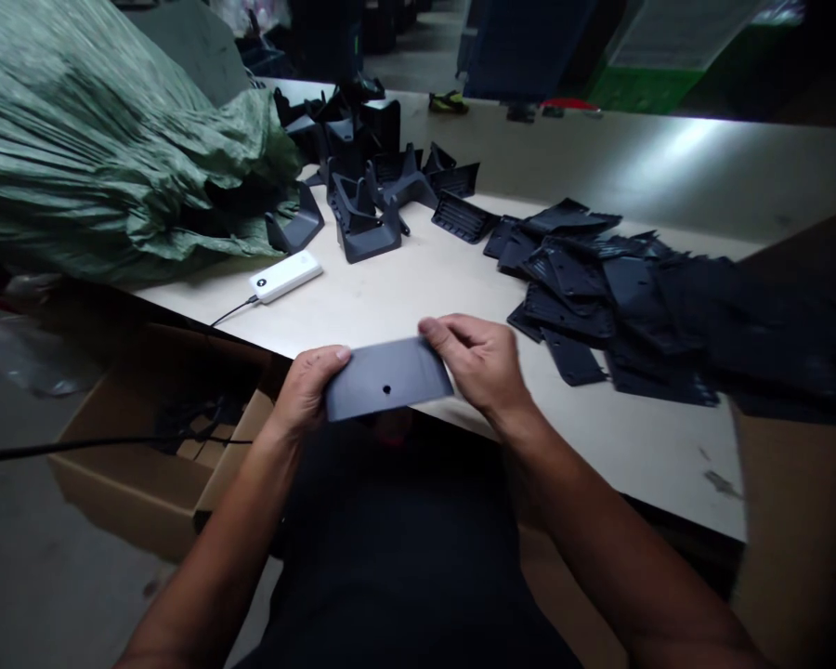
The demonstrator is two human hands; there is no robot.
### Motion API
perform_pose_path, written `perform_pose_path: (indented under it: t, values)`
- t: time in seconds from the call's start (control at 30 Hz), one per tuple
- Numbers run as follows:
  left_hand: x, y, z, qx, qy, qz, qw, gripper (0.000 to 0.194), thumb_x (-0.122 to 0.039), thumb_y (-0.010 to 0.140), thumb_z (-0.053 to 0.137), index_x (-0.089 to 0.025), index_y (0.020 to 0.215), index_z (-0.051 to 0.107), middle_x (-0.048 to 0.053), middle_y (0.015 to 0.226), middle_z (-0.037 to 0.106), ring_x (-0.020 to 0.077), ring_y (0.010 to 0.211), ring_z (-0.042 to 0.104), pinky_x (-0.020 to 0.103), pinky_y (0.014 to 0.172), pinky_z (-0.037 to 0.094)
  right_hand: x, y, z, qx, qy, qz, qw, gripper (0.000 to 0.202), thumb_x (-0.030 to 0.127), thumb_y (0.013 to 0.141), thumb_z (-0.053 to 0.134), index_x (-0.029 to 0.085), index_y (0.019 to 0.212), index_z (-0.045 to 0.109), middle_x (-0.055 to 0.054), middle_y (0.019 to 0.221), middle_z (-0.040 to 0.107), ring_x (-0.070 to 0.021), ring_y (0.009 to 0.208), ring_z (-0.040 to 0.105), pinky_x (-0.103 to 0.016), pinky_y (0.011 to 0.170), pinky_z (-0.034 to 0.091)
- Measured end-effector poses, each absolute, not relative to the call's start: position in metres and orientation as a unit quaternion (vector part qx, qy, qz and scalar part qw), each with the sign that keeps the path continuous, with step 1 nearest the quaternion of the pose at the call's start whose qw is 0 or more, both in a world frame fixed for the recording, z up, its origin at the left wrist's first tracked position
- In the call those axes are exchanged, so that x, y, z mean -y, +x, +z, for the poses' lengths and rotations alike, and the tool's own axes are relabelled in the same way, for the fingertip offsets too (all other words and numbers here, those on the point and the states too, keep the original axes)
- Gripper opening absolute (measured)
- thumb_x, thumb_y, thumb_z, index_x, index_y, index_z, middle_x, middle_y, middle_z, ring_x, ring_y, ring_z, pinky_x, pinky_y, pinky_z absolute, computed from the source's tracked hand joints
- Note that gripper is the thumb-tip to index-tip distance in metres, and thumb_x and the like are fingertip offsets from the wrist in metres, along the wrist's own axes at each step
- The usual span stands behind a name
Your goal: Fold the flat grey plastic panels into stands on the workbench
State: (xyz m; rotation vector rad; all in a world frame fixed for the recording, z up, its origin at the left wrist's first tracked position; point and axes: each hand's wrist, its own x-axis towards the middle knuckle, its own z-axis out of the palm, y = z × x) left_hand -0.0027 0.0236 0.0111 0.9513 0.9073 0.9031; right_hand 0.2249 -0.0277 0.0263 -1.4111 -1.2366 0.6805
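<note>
A flat dark grey plastic plate (362, 376) with one small hole is held up between my two hands, just off the table's front edge. My left hand (307, 386) grips its left end, thumb on top. At the plate's upper right corner my right hand (484, 362) pinches it between thumb and fingers. To the right, similar dark plastic plates (575, 358) lie in a loose, overlapping pile. Angled dark plastic brackets (369, 237) are heaped at the back left of the table. The undersides of both hands' grips are hidden.
On the pale table (432, 288) a white power bank (285, 277) with a black cable lies at the left. A green woven sack (181, 177) slumps over the left end. Below it stands an open cardboard box (132, 502). More cardboard (794, 502) borders the right side.
</note>
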Motion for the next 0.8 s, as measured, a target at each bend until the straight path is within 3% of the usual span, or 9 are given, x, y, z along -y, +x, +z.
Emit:
perform_pose_path:
  t: [0.07,0.13,0.23,0.33,0.47,0.57,0.67,0.73,0.8]
  values:
    - [-0.023,-0.003,0.004,-0.421,0.39,0.478,0.665,0.038,-0.05,0.078,0.083,-0.018,0.067,0.067,-0.001,0.056,0.055,0.0109,0.045,0.044,0.025,0.042,0.033,0.03,0.232,0.029,0.483,-0.607,0.254,0.578,0.035,0.055,0.09,0.078,0.02,0.083,0.081,-0.004,0.077,0.076,-0.0177,0.07,0.068,-0.033,0.07,0.054]
    - [-0.022,-0.004,0.0,-0.419,0.386,0.527,0.631,0.036,-0.05,0.08,0.081,-0.017,0.071,0.068,-0.001,0.062,0.057,0.0119,0.05,0.047,0.025,0.047,0.038,0.036,0.23,0.028,0.436,-0.589,0.354,0.582,0.037,0.057,0.086,0.081,0.019,0.085,0.081,-0.006,0.078,0.077,-0.0178,0.066,0.07,-0.033,0.068,0.057]
    - [-0.017,-0.003,-0.004,-0.407,0.436,0.535,0.599,0.04,-0.046,0.085,0.081,-0.018,0.065,0.06,-0.003,0.062,0.047,0.0109,0.056,0.041,0.024,0.053,0.035,0.045,0.21,0.023,0.381,-0.513,0.565,0.522,0.042,0.059,0.082,0.084,0.018,0.094,0.081,-0.007,0.084,0.079,-0.0174,0.068,0.072,-0.031,0.065,0.058]
    - [-0.008,-0.005,-0.006,-0.406,0.488,0.478,0.607,0.037,-0.044,0.089,0.079,-0.018,0.069,0.062,-0.003,0.065,0.047,0.0109,0.061,0.042,0.023,0.058,0.037,0.049,0.186,0.018,0.313,-0.465,0.641,0.525,0.042,0.057,0.081,0.085,0.017,0.091,0.078,-0.005,0.078,0.077,-0.0179,0.067,0.072,-0.03,0.062,0.057]
    - [0.0,-0.01,-0.005,-0.378,0.455,0.448,0.671,0.029,-0.044,0.084,0.082,-0.018,0.078,0.071,-0.002,0.067,0.058,0.0119,0.062,0.051,0.023,0.061,0.043,0.052,0.178,0.018,0.342,-0.462,0.592,0.564,0.035,0.052,0.087,0.082,0.017,0.086,0.077,-0.004,0.077,0.075,-0.018,0.069,0.069,-0.031,0.064,0.056]
    - [-0.006,-0.009,-0.003,-0.345,0.369,0.442,0.741,0.041,-0.058,0.082,0.077,-0.018,0.08,0.073,0.0,0.061,0.063,0.0163,0.059,0.06,0.027,0.06,0.049,0.059,0.183,0.02,0.513,-0.492,0.51,0.485,0.028,0.045,0.094,0.075,0.018,0.085,0.078,-0.003,0.078,0.074,-0.017,0.069,0.065,-0.03,0.064,0.051]
    - [-0.018,-0.004,0.003,-0.321,0.317,0.376,0.809,0.054,-0.066,0.081,0.071,-0.013,0.091,0.076,0.01,0.075,0.076,0.0269,0.076,0.073,0.036,0.074,0.058,0.064,0.186,0.018,0.687,-0.477,0.398,0.378,0.023,0.035,0.097,0.072,0.019,0.081,0.076,-0.002,0.077,0.071,-0.0156,0.069,0.062,-0.031,0.068,0.046]
    - [-0.024,0.001,0.008,-0.303,0.295,0.338,0.841,0.051,-0.058,0.082,0.071,-0.01,0.099,0.076,0.015,0.085,0.08,0.0303,0.086,0.077,0.039,0.083,0.06,0.065,0.186,0.016,0.727,-0.463,0.383,0.334,0.017,0.03,0.096,0.072,0.019,0.083,0.076,-0.002,0.08,0.072,-0.0158,0.071,0.063,-0.031,0.07,0.046]
    - [-0.023,0.006,0.014,-0.292,0.263,0.344,0.853,0.033,-0.043,0.083,0.072,-0.012,0.096,0.073,0.014,0.082,0.08,0.0288,0.089,0.077,0.04,0.088,0.059,0.066,0.185,0.016,0.702,-0.464,0.418,0.343,0.013,0.032,0.096,0.073,0.02,0.091,0.077,-0.002,0.087,0.075,-0.0173,0.078,0.066,-0.032,0.076,0.048]
